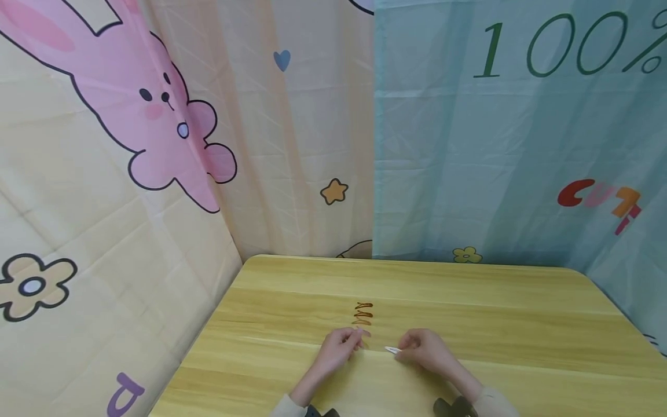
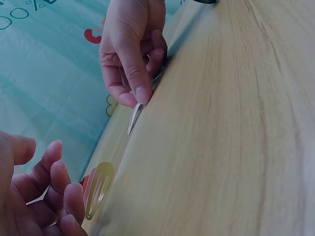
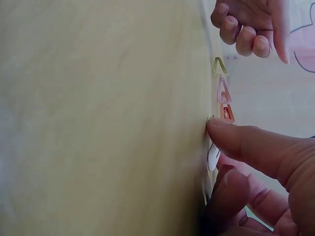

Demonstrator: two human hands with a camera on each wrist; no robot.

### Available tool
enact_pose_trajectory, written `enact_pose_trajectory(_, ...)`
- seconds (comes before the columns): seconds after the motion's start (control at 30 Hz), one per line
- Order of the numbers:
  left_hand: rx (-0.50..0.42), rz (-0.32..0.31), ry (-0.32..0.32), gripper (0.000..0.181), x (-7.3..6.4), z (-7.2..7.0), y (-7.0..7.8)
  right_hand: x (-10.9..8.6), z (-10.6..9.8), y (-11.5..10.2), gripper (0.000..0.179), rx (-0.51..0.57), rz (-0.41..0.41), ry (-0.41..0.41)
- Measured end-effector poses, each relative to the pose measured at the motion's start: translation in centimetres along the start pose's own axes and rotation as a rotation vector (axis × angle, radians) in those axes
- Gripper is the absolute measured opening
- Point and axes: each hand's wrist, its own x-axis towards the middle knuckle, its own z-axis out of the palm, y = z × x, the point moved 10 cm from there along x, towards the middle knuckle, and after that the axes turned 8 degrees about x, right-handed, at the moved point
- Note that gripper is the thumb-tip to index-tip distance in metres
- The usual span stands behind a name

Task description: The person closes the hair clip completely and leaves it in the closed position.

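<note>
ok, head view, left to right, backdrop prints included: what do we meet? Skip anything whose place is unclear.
Pink rabbit print → blue heart print → left hand → pale clip → right hand → red letter.

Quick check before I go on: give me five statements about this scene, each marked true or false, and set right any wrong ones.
1. The right hand pinches a white hair clip. True.
2. Other clips lie in a row on the table, beyond the left hand. True.
3. The left hand grips a red clip. False: it holds nothing.
4. The yellow clip is in the right hand. False: it is on the table near the left hand.
5. The table has a wood-grain surface. True.
</note>
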Motion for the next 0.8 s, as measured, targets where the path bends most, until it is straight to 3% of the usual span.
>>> enact_pose_trajectory(0.3, 0.044, -0.005, 0.014, 0.035, 0.1, -0.4, 0.0, 0.0, 0.4, -0.6, 0.017, 0.015, -0.018, -0.031)
enact_pose_trajectory(0.63, 0.334, 0.065, 0.165, 0.019, 0.2, -2.1, 0.1, 0.1, 0.4, -0.6, 0.019, 0.013, -0.025, -0.057)
enact_pose_trajectory(0.8, 0.418, 0.100, 0.174, 0.021, 0.1, -2.1, 0.1, 0.1, 0.2, 0.0, 0.023, 0.038, -0.011, -0.065)
